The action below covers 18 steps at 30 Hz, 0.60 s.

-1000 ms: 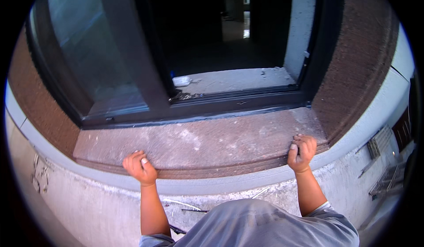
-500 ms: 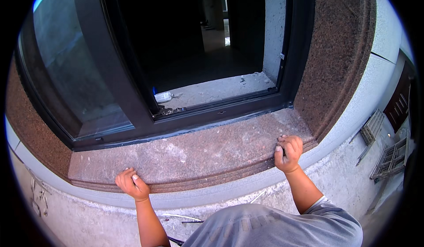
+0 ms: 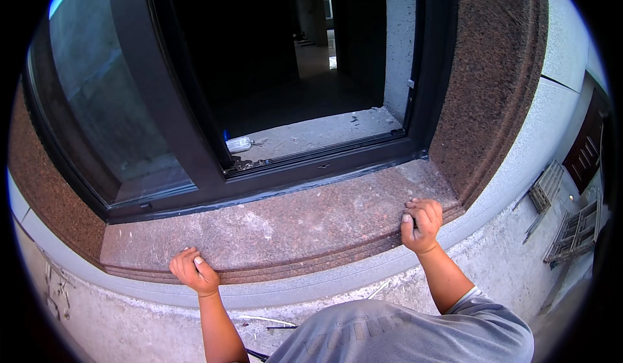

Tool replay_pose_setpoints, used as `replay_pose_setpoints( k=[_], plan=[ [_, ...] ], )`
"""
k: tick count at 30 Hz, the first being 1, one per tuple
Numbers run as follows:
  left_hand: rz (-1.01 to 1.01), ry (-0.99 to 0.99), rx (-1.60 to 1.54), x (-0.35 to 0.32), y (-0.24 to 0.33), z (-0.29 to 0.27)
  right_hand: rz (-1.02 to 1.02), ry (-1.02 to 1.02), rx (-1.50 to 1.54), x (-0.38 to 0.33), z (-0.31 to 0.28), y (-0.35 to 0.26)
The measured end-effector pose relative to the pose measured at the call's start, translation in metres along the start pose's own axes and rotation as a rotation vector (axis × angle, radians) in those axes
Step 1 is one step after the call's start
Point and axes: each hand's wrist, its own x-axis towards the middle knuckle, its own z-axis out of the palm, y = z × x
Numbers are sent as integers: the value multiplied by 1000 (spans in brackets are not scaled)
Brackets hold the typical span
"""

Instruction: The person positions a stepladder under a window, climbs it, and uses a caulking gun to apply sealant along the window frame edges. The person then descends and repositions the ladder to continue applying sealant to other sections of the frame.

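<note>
A reddish-brown stone windowsill (image 3: 285,236) with a moulded front edge runs across in front of me. My left hand (image 3: 193,271) is closed over that edge near its left part, fingers curled on the stone and thumb alongside. Further right, close to the sill's right corner, my right hand (image 3: 422,225) grips the same edge with bent fingers. Its palm side is in shadow, and nothing else shows in either hand. Beyond the sill stands a dark metal window frame (image 3: 324,167), with a glass pane (image 3: 120,103) at the left and an opening on the right.
A clear plastic bottle or tube (image 3: 239,144) with a blue tip lies on the rough inner ledge (image 3: 311,129), beside small debris. Brown stone jambs (image 3: 490,71) flank the window. Below right, metal racks (image 3: 574,233) stand on the pale concrete ground (image 3: 477,265). The room inside is dark.
The window opening and right jamb sit very slightly further left in view. Both hands keep their places on the sill's edge.
</note>
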Motion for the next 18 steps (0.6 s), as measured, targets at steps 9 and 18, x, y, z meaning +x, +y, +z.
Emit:
replay_pose_setpoints(
  k=[9, 18],
  plan=[
    [1, -13, 1, -1, -1, -1, -5, 7, 5, 0, 0, 0],
    [3, -27, -8, 0, 0, -2, -13, 19, 11, 0, 0, 1]
  ],
)
